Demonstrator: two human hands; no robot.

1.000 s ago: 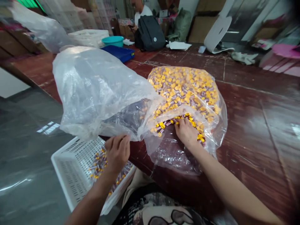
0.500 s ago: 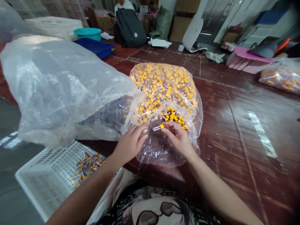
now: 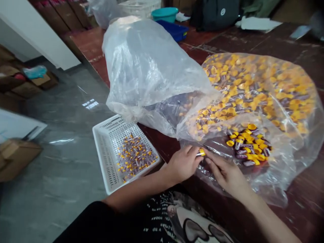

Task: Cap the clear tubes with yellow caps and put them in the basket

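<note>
My left hand (image 3: 182, 164) is closed on a small piece with a yellow end (image 3: 201, 152); the rest of it is largely hidden in my fingers. The fingertips of my right hand (image 3: 226, 175) meet it from the other side, pinched at the yellow end. Just beyond my hands lies a clear plastic bag (image 3: 298, 158), its mouth turned toward me. Loose yellow-and-purple pieces (image 3: 249, 145) show in that opening, and many more fill the bag behind. To the left, a white perforated basket (image 3: 106, 168) holds a pile of slim clear sticks with yellow parts (image 3: 136, 155).
A large cloudy plastic bag (image 3: 144, 64) bulges across the dark red tabletop (image 3: 91, 47) between basket and far edge. Behind it are a blue tray (image 3: 174, 30), a teal basin (image 3: 165, 14) and a dark backpack (image 3: 215, 17). Cardboard boxes (image 3: 17, 158) stand at the left.
My view has swung left and closer, bringing the whole basket into sight. The small piece was in my right fingers with my left hand apart; now both hands meet at it.
</note>
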